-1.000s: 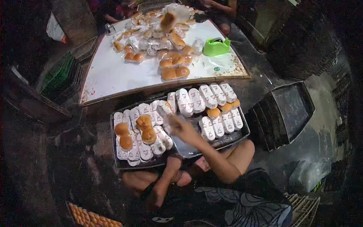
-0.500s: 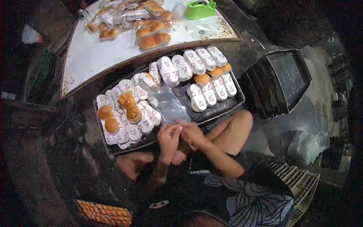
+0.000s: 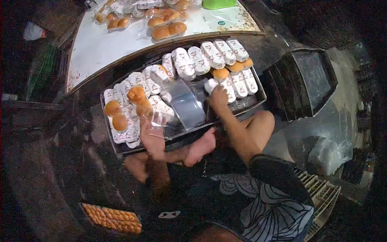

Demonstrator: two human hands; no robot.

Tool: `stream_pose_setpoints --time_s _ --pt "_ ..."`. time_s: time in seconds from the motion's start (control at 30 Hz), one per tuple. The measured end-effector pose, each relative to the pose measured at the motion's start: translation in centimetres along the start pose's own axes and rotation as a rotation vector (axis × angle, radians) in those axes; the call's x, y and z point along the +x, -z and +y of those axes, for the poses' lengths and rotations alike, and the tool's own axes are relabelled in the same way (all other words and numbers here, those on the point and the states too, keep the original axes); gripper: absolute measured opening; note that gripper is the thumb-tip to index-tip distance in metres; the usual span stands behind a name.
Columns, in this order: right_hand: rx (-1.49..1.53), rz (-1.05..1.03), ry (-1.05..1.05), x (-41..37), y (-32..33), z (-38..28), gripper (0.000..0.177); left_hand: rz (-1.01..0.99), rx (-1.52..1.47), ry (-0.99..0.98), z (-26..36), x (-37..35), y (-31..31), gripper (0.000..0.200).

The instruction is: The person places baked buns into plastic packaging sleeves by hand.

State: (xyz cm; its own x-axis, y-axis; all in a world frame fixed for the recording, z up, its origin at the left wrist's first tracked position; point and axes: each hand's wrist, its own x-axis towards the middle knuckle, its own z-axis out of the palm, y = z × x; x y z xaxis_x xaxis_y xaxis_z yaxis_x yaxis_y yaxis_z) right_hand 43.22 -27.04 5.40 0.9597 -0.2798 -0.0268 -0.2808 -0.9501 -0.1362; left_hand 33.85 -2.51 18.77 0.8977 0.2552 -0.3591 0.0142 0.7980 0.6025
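Note:
A dark tray (image 3: 115, 142) lies in front of me, filled with buns in white printed wrappers. Over its left part, my left hand (image 3: 152, 131) is spread palm up with a clear plastic bag (image 3: 158, 126) on its fingers. My right hand (image 3: 219, 97) closes on a white-wrapped bun (image 3: 210, 85) in the right part of the tray. Between my hands lies a stack of clear bags (image 3: 186, 105). Unwrapped-looking brown buns (image 3: 119, 122) rest on top at the tray's left side.
A white table (image 3: 92, 56) beyond the tray holds bagged buns (image 3: 169, 30) and a green dispenser (image 3: 217, 4). Stacked dark trays (image 3: 312, 78) stand at the right, near a clear plastic bundle (image 3: 328, 153). Another tray of buns (image 3: 113, 219) is at the lower left.
My hands, together near the tray's front edge before, have parted. The left moved left and opened under a clear bag; the right moved up and right onto a wrapped bun. The view shifted slightly.

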Motion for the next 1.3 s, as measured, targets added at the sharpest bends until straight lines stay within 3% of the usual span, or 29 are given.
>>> stream_pose_setpoints --time_s 0.07,0.13,0.2,0.23,0.43,0.53,0.57,0.6,0.63,0.67,0.7,0.77,0.87,0.93,0.97,1.0,1.07,1.13,1.2,1.23,1.27,1.3 --pt "0.231 -0.24 0.094 1.2 2.3 2.1 0.046 0.03 -0.137 0.04 1.2 -0.5 -1.3 0.036" --pt "0.244 -0.161 0.136 2.2 3.8 4.2 0.027 -0.008 -0.249 0.024 2.3 -0.1 -0.5 0.041" --pt "0.989 -0.649 -0.091 2.5 3.7 6.9 0.029 -0.025 -0.346 0.071 2.8 0.6 -0.8 0.041" --pt "0.984 -0.673 -0.09 1.7 3.5 6.5 0.029 -0.016 -0.333 0.075 3.1 1.0 -1.0 0.04" --pt "1.955 -0.664 -0.337 -3.9 7.0 1.8 0.032 0.064 -0.36 0.084 3.4 2.3 -0.7 0.04" --pt "1.948 -0.699 -0.191 -6.0 10.4 -1.4 0.027 0.183 -0.395 0.067 3.5 2.9 -1.8 0.04" --pt "1.597 -0.607 0.087 -5.9 10.3 -2.1 0.029 0.213 -0.43 0.041 3.5 3.1 -2.1 0.043" --pt "1.448 -0.663 0.239 -6.6 10.6 -2.2 0.031 0.244 -0.464 0.018 3.3 3.0 -2.4 0.047" --pt "1.292 -0.711 0.38 -7.7 15.1 -4.4 0.033 0.243 -0.459 0.026 2.6 2.6 -2.8 0.047" --pt "1.15 -0.693 0.534 -7.8 18.6 -6.0 0.035 0.048 -0.354 -0.044 1.7 1.9 -3.1 0.051" --pt "1.084 -0.66 0.539 -7.5 18.5 -7.1 0.039 -0.149 -0.251 -0.111 1.1 1.5 -3.4 0.055" --pt "1.016 -0.625 0.537 -7.7 18.3 -7.6 0.044 -0.196 -0.185 -0.088 1.0 1.1 -4.4 0.057" --pt "1.217 -0.584 0.469 -8.8 16.4 -7.5 0.056 -0.26 -0.106 -0.038 1.0 1.2 -3.7 0.056" --pt "1.358 -0.484 0.355 -8.5 14.2 -6.9 0.072 -0.284 0.347 -0.104 -0.4 0.1 -3.7 0.057" --pt "1.413 -0.444 0.177 -8.4 16.6 -7.5 0.071 -0.232 0.253 -0.16 -1.9 -0.3 -4.3 0.059" --pt "1.409 -0.443 0.173 -8.8 15.6 -7.4 0.071 -0.232 0.25 -0.155 -2.0 -0.1 -3.8 0.059" --pt "1.493 -0.397 0.24 -10.2 14.0 -7.4 0.074 -0.336 0.061 0.154 -1.2 0.2 -3.1 0.058" --pt "1.337 -0.502 0.271 -10.5 14.8 -7.4 0.074 -0.367 0.004 0.159 -1.7 -1.1 -3.7 0.061" --pt "1.605 -0.483 0.202 -10.0 14.2 -7.8 0.077 -0.297 -0.006 -0.021 -3.1 -1.8 -3.6 0.063" --pt "1.612 -0.434 0.196 -10.1 14.1 -8.1 0.06 -0.168 -0.035 0.037 -3.6 -0.9 -2.0 0.058" --pt "1.61 -0.435 0.194 -10.2 14.1 -7.9 0.06 -0.166 -0.037 0.038 -3.3 0.1 -0.8 0.058" --pt "1.411 -0.409 0.314 -10.5 14.1 -7.5 0.049 -0.2 -0.022 0.044 -2.6 0.8 0.2 0.054"
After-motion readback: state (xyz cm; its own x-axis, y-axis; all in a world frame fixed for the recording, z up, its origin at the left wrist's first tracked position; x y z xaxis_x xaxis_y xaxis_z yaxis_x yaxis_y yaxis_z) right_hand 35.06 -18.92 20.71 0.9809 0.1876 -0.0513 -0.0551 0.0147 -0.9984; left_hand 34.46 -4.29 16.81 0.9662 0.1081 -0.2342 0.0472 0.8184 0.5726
